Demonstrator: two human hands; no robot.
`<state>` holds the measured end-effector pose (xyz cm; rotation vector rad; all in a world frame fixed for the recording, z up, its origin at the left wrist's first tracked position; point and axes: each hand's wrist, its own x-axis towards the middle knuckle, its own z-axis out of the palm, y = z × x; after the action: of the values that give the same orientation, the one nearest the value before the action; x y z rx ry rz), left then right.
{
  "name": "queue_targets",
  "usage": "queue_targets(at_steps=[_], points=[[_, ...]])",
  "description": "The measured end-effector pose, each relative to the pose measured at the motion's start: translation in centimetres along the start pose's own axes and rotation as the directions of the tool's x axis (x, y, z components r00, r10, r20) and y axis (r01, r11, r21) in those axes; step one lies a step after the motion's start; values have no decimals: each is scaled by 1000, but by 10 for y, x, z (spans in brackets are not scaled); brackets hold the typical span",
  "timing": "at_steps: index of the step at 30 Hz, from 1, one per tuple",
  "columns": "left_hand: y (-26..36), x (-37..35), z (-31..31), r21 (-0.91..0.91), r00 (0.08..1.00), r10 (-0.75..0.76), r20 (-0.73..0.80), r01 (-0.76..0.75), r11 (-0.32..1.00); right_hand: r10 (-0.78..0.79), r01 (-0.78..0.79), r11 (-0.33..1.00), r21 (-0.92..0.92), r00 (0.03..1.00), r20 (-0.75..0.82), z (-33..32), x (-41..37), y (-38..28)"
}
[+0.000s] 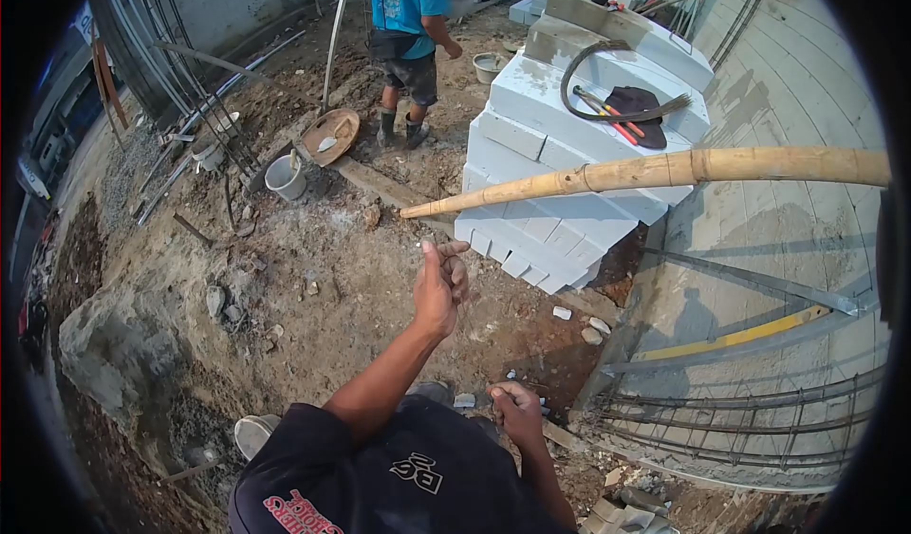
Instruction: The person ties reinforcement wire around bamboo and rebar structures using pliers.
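My left hand (442,292) is raised in the middle of the view, thumb up and fingers loosely bent and apart, with nothing visible in it. Just beyond its fingertips is the thin end of a long bamboo pole (588,179), which crosses in front of the white block stack (541,226). Lower down, close to my body, my right hand (519,413) is closed with thumb against fingers. Whatever it may hold is too small or hidden to make out. Rough soil and pale stones lie under both hands.
Another person (406,50) stands on the dirt ahead. A white bucket (286,177) and a round pan (330,137) lie to the left. On the blocks are a dark cap (636,107) and tools. A yellow bar (731,333) and a rebar frame (740,418) are at right.
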<state>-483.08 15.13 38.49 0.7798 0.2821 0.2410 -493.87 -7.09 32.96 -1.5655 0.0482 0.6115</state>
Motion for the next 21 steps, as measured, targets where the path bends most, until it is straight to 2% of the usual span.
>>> queue_targets(at_steps=[3,7,9,12,17,19,21], points=[[13,5,1,95,998,61,-27,-58,994,-4,5,999,-39,1000,22,0,-4,-7],[19,7,4,126,987,151,-52,-144,982,-37,41,996,-85,998,48,-2,-6,-7],[21,9,6,192,965,255,-60,-239,952,-42,48,994,-97,997,61,-5,-10,-8],[21,14,8,183,945,319,-75,-301,936,-78,88,987,-132,994,78,-11,-14,-7],[17,15,17,245,924,370,-96,-338,909,-196,212,956,-205,976,94,-23,-18,-6],[16,16,19,248,919,380,-105,-346,905,-106,111,978,-177,994,39,-26,-22,-6],[14,18,17,231,919,360,-162,-319,919,-109,116,970,-213,993,48,-32,-24,-3]])
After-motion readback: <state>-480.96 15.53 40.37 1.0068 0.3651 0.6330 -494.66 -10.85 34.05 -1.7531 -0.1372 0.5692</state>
